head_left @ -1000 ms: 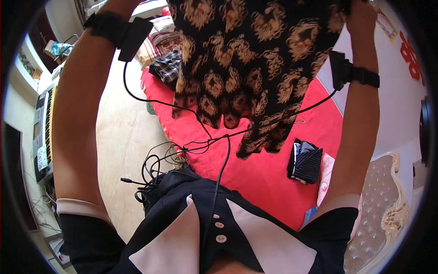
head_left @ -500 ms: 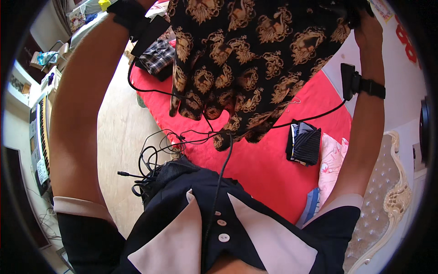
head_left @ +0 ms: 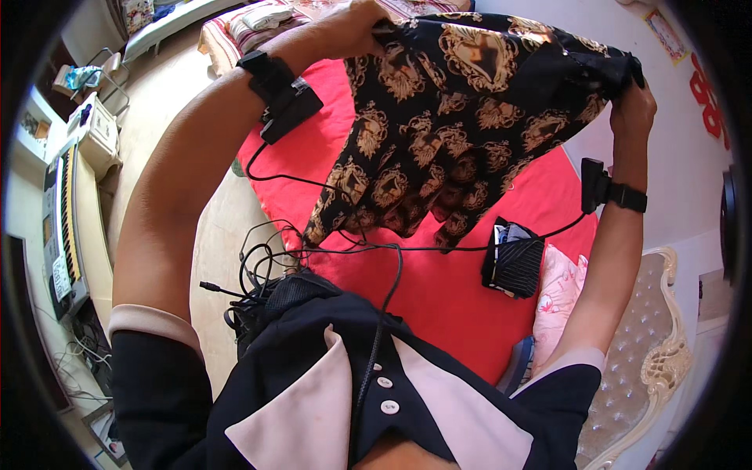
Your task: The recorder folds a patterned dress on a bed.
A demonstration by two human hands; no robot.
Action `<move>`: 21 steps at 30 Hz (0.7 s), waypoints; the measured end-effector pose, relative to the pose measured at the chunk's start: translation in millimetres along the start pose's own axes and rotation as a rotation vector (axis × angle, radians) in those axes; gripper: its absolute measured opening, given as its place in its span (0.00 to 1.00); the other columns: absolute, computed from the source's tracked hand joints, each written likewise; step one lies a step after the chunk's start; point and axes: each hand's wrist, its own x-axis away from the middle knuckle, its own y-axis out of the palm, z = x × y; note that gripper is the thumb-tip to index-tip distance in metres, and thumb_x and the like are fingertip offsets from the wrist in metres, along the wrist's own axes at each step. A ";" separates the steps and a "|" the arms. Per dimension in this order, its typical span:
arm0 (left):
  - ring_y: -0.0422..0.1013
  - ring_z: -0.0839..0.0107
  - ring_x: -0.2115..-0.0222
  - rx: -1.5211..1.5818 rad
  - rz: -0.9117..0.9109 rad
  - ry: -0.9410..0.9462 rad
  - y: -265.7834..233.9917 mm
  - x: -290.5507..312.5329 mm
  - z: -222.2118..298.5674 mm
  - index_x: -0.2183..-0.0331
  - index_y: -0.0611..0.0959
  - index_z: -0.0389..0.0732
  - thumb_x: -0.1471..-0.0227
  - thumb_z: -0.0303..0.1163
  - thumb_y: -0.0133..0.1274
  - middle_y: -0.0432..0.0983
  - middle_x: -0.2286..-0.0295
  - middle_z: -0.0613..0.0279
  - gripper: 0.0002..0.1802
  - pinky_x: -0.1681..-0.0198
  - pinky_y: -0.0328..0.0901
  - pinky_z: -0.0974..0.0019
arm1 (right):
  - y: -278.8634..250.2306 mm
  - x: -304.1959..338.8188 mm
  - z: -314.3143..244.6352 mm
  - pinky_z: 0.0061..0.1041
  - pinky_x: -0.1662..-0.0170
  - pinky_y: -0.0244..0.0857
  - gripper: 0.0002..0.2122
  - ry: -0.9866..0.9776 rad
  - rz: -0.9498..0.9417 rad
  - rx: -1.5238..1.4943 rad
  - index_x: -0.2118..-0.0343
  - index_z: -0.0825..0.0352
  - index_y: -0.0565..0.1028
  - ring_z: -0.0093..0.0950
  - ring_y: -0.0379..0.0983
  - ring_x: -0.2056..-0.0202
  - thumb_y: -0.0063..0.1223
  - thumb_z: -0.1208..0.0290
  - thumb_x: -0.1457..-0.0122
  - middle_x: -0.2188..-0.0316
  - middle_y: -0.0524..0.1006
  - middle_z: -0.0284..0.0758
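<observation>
A black shirt (head_left: 439, 133) with a gold-brown medallion print hangs stretched out in the air between my hands. My left hand (head_left: 356, 30) grips one upper corner, its fingers closed on the cloth. At the opposite corner, near the right wall, my right hand (head_left: 633, 106) is closed around the fabric, partly covered by it. The lower part of the shirt droops in loose folds over the red bedspread (head_left: 439, 329). Black straps with small boxes sit on both my forearms, and a black cable (head_left: 454, 248) runs from them across my front.
On the bed at right lie a folded dark striped garment (head_left: 515, 258) and a pink floral pillow (head_left: 554, 286). The tufted headboard (head_left: 627, 368) stands at right. A keyboard instrument (head_left: 69, 227) is along the left wall. Coiled cables (head_left: 254, 270) hang by my waist.
My left hand has come inward to the right and into view. My right hand is lower. The shirt has swung, showing more of its upper edge.
</observation>
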 end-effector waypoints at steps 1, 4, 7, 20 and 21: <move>0.74 0.63 0.72 0.038 0.047 0.013 5.9 -0.6 -14.8 0.69 0.80 0.36 0.64 0.33 0.64 0.75 0.77 0.52 0.17 0.66 0.65 0.62 | -2.4 1.3 0.9 0.25 0.57 0.67 0.15 0.144 0.093 -0.192 0.55 0.75 0.70 0.30 0.72 0.59 0.51 0.73 0.44 0.60 0.74 0.38; 0.73 0.65 0.74 0.178 0.171 -0.143 11.2 2.9 -13.9 0.69 0.80 0.36 0.63 0.32 0.63 0.75 0.77 0.53 0.15 0.67 0.65 0.62 | -10.7 22.0 -6.1 0.28 0.53 0.67 0.17 0.279 0.226 -0.321 0.51 0.76 0.67 0.31 0.71 0.55 0.50 0.78 0.43 0.56 0.73 0.40; 0.72 0.66 0.75 0.243 0.295 -0.161 16.5 1.8 -2.8 0.71 0.80 0.38 0.63 0.30 0.62 0.76 0.78 0.57 0.12 0.70 0.66 0.64 | -34.4 31.4 14.9 0.27 0.58 0.68 0.16 0.186 0.150 -0.326 0.57 0.77 0.71 0.30 0.73 0.62 0.54 0.70 0.45 0.62 0.75 0.40; 0.69 0.75 0.79 0.265 -0.098 -0.124 -55.7 31.5 9.2 0.64 0.79 0.36 0.58 0.29 0.59 0.75 0.78 0.65 0.15 0.77 0.64 0.73 | -112.9 102.3 -40.6 0.33 0.54 0.65 0.18 -0.564 -0.119 1.254 0.56 0.69 0.73 0.46 0.71 0.57 0.55 0.80 0.54 0.58 0.74 0.50; 0.69 0.77 0.78 0.294 -0.181 -0.180 -70.5 42.2 17.2 0.63 0.78 0.36 0.57 0.28 0.57 0.74 0.78 0.68 0.16 0.79 0.63 0.75 | -117.7 107.6 -54.2 0.33 0.53 0.64 0.19 -0.609 -0.180 1.139 0.55 0.73 0.72 0.43 0.72 0.56 0.55 0.82 0.54 0.58 0.74 0.48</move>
